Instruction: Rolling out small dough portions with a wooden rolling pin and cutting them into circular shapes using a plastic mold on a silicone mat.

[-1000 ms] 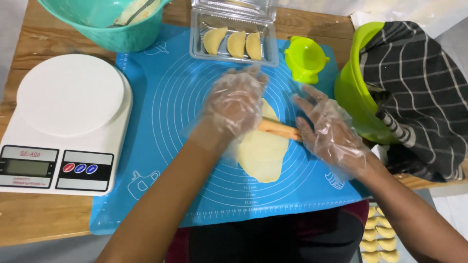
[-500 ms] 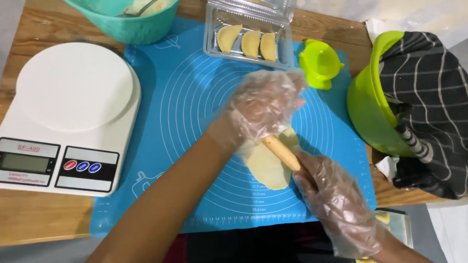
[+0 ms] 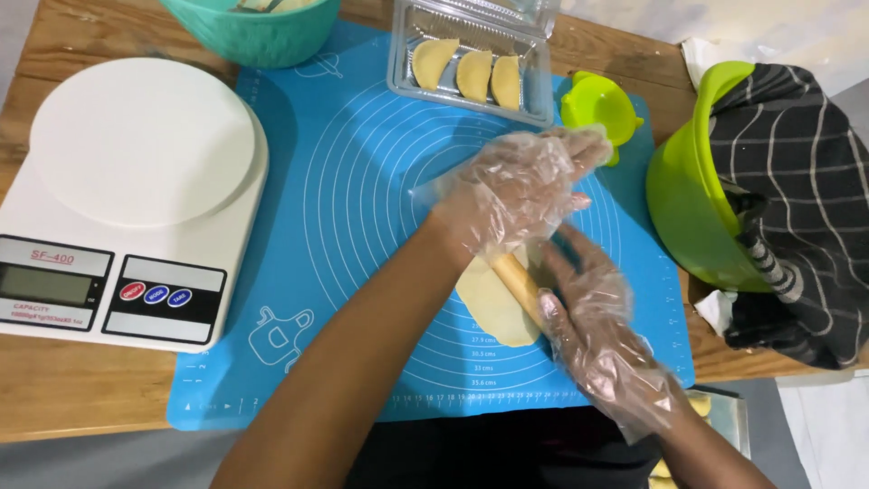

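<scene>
While hands roll dough point(image 3: 493, 303), a clear tray point(image 3: 472, 63) sits behind

Wooden bench point(image 3: 63, 389), plank top, bare along left and near edge. Blue mat point(image 3: 344, 208) flat on middle of bench. White kitchen scale point(image 3: 127, 199) on left, overlapping mat's left edge. Teal bowl point(image 3: 249, 32) at far edge, partly on mat. Green bowl point(image 3: 688, 199) with striped cloth point(image 3: 797, 199) on right, just beside mat.
</scene>
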